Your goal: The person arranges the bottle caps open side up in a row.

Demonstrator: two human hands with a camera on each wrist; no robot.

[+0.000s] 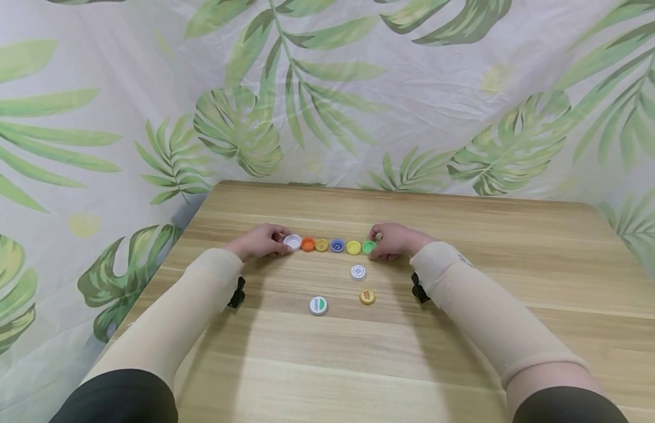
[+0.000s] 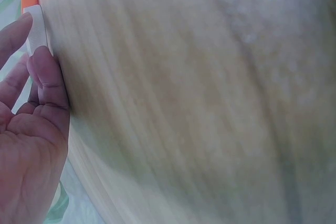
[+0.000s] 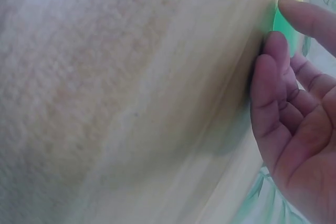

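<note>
A row of bottle caps lies on the wooden table, from a white cap through an orange cap, a gold cap, a blue cap and a yellow cap to a green cap. At the row's left end my left hand holds the white cap between thumb and fingers. My right hand grips the green cap at the other end. Both wrist views show the fingers bent at the caps' edges, with part of each cap hidden.
Nearer to me lie three loose caps: a white one with a blue mark, a gold one with red print and a white one with green print. Behind the table hangs a leaf-patterned cloth.
</note>
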